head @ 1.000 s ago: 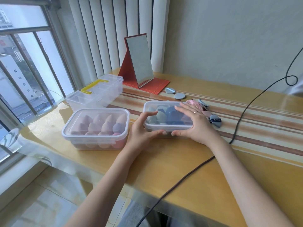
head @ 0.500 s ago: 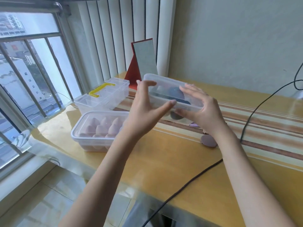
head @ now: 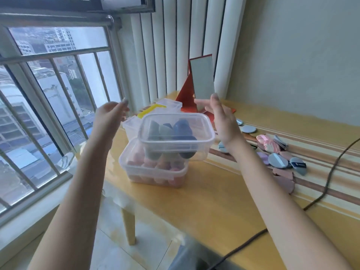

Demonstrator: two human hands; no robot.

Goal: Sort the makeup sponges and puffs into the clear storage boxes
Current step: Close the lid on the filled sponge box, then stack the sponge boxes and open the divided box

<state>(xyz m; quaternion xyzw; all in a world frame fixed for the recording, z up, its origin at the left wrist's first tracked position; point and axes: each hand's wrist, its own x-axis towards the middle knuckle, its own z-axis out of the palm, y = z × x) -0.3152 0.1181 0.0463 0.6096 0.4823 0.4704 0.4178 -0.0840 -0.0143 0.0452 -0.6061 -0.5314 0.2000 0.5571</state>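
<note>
A clear lidded box of blue and grey sponges [head: 176, 136] rests stacked on top of a clear lidded box of pink sponges [head: 153, 168] near the table's left end. My left hand [head: 111, 115] hovers open just left of the upper box, not touching it. My right hand [head: 220, 117] is open on the box's right side, fingers spread upward, apart from it. Loose puffs [head: 278, 158] in grey, pink and purple lie scattered on the striped mat to the right.
A third clear box with a yellow handle [head: 153, 111] stands behind the stack. A red folding mirror [head: 201, 80] is at the back by the blinds. A black cable [head: 329, 180] crosses the yellow table [head: 214, 201]. Window bars are on the left.
Both hands lifted the blue-sponge box from the table, carried it left, set it on the pink-sponge box and let go. The camera turned left.
</note>
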